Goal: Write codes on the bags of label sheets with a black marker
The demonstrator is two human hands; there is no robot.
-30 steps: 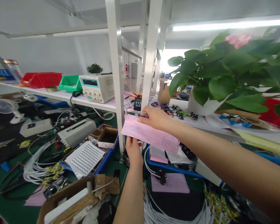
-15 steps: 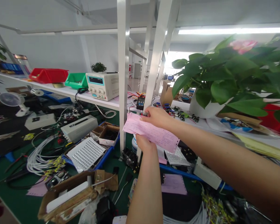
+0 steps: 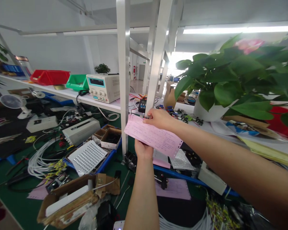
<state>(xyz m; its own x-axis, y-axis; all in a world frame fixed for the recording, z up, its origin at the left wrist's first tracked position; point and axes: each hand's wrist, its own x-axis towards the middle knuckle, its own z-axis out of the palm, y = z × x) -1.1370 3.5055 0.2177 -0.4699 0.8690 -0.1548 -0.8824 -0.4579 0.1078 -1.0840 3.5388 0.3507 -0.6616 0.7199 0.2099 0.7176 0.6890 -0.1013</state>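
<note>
A pink printed paper sheet (image 3: pixel 156 135) with punched holes along its ends is spread in front of the white shelf post. At its upper edge my right hand (image 3: pixel 159 118) is closed, thumb and fingers pinching there. Something small and shiny shows by those fingertips, too small to name. From below, my left hand (image 3: pixel 144 149) reaches up behind the sheet's lower edge. The sheet hides its fingers, so their grip is not visible. A small black device with blue buttons (image 3: pixel 142 105) stands on the shelf just behind the sheet.
White metal posts (image 3: pixel 123 64) rise beside my hands. A power supply (image 3: pixel 103 88) and a leafy potted plant (image 3: pixel 211 83) stand on the shelf. Below lie a perforated white sheet (image 3: pixel 87 157), a cardboard box (image 3: pixel 69 204), white cable coils (image 3: pixel 39 159) and another pink sheet (image 3: pixel 179 189).
The pink sheet and both hands have shifted slightly left in view. My left hand has moved left and slightly down, with its fingers now farther behind the sheet.
</note>
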